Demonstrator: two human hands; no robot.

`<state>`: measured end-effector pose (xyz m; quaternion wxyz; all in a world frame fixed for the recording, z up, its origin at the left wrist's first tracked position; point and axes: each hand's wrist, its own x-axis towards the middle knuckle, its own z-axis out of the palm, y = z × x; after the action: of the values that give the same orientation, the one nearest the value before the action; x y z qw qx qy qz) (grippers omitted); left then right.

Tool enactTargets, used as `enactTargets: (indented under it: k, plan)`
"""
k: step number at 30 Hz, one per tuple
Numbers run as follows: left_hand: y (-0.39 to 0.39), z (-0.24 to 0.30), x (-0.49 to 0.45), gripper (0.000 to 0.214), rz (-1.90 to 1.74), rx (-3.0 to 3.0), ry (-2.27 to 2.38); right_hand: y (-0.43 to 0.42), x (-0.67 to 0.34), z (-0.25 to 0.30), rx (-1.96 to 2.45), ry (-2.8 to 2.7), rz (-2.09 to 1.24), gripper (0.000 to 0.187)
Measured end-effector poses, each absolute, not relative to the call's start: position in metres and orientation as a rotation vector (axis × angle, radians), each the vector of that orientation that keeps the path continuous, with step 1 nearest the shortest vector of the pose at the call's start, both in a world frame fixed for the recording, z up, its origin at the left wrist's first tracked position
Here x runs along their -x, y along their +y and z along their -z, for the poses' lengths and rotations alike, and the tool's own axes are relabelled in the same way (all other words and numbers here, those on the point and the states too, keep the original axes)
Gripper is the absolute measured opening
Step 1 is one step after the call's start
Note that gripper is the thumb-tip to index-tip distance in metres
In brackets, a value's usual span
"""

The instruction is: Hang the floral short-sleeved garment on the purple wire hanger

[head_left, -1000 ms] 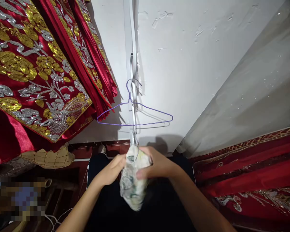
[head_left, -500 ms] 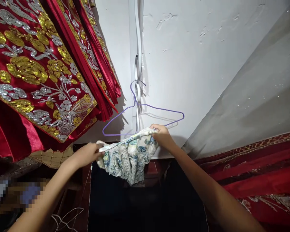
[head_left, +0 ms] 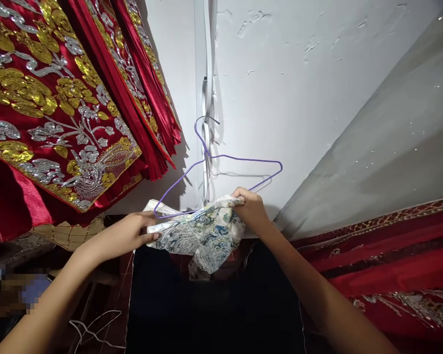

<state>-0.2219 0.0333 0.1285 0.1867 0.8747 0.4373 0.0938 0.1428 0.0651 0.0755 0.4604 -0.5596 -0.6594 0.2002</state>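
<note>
A purple wire hanger point(head_left: 243, 158) hangs by its hook from a white cable or strap along the wall. Below it, a gathered floral garment point(head_left: 203, 236), white with blue and green print, is stretched between my hands. My left hand point(head_left: 138, 228) pinches the left end of its waistband, the fingers spreading the opening. The hanger's lower left corner sits inside that opening. My right hand point(head_left: 249, 204) grips the waistband's right end, just under the hanger's right arm. What kind of garment it is, I cannot tell.
Red satin cloths point(head_left: 77, 108) with gold and silver sequins hang at the left. More red embroidered fabric point(head_left: 398, 260) lies along the right, below a sheer grey cloth point(head_left: 402, 128). Dark cloth point(head_left: 214, 314) spreads below my hands. A white cord point(head_left: 96, 334) lies at lower left.
The garment's left end has moved up around the hanger's lower left corner, and its opening is wider there. The hanger has tilted down to the left. My right hand keeps its grip.
</note>
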Motion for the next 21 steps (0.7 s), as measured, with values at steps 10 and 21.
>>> enactTargets:
  k: [10, 21]
  plan:
    - [0.057, -0.164, 0.176, 0.029, -1.027, -2.544, 1.287, 0.032, -0.105, -0.082, 1.272, -1.787, -0.692, 0.017]
    - [0.076, -0.166, 0.166, 0.028, -1.163, -2.633, 1.31, 0.039, -0.221, -0.144, 1.655, -1.652, -0.543, 0.066]
